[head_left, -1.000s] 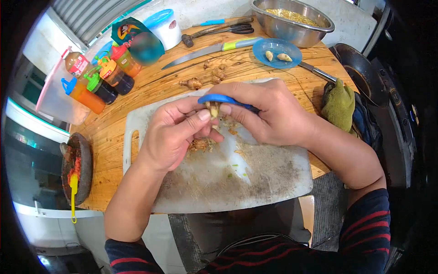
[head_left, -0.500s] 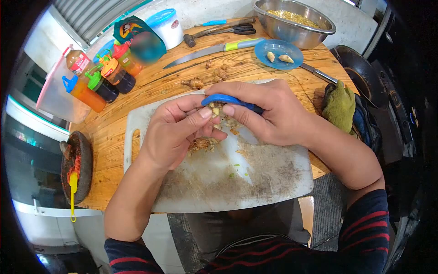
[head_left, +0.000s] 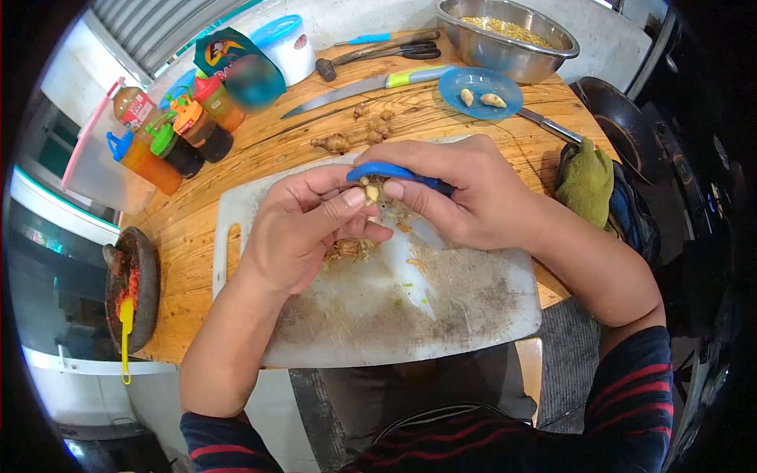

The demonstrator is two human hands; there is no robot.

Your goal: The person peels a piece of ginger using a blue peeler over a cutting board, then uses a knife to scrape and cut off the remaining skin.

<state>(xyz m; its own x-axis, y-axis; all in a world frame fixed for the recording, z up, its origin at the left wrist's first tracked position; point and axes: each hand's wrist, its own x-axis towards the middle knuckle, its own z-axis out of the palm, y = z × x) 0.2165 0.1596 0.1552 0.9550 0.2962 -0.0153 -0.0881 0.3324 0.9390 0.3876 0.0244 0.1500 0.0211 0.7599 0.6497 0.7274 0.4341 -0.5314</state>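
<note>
Over the cutting board [head_left: 473,307], my left hand [head_left: 303,229] pinches a small, pale, partly peeled root piece [head_left: 371,191], which looks like ginger. My right hand [head_left: 465,193] grips a blue tool [head_left: 386,169] that looks like a peeler. Its blue curved part lies right above the root, and my left fingertips are close to its end. The edge against the root is hidden. Brown peelings [head_left: 347,250] lie on the board below my left hand. Beyond the board are several unpeeled root knobs [head_left: 331,143]. Two peeled pieces [head_left: 493,100] rest on a blue plate [head_left: 453,98].
A large knife [head_left: 347,94] lies behind the knobs, near a hammer [head_left: 326,69] and scissors [head_left: 422,52]. At the back right stands a metal bowl [head_left: 544,63]. Sauce bottles [head_left: 177,150] crowd the left, above a stone mortar [head_left: 146,315]. A green cloth [head_left: 587,181] hangs at the right.
Both hands stay nearly in place, holding the root piece and the blue tool. The view has shifted very slightly.
</note>
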